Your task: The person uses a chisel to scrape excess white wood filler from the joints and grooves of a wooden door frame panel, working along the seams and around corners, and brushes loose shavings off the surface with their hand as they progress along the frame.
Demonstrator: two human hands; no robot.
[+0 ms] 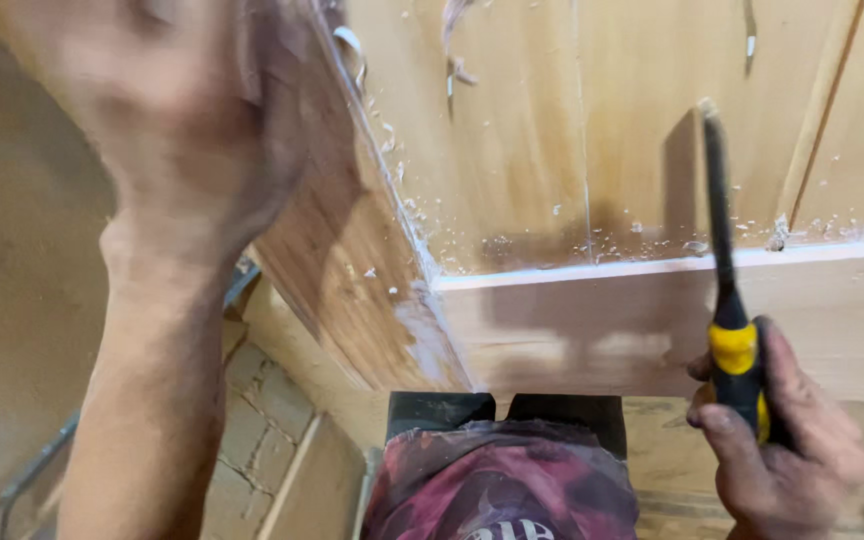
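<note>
The person is working at a wooden box-like frame (652, 320), looking down at one of its corners. Inside the frame, on the plywood panel (512, 130), many small white wood chips (612, 240) are lying, most of them gathered along the inner edge of the front board. A few curled shavings (457, 40) are sitting higher on the panel, near the side board (352, 270).

The right hand (782, 440) is holding a chisel (720, 230) with a yellow and black handle. The fingers (727, 440) are closed fully around the handle, and the thumb is lying on the near side of it. The handle is sitting inside the fist, and the dark blade is standing up above the fingers, nearly upright, with its tip over the panel and its shadow falling on the wood to the left. The blade is just beside the top edge of the front board; I cannot tell if it is touching.

The left hand (182, 110) is raised at the top edge of the side board. It is blurred, so I cannot tell how far its fingers are open or whether it is gripping the board.

Below the frame, a dark red printed cloth (502, 490) is showing.
</note>
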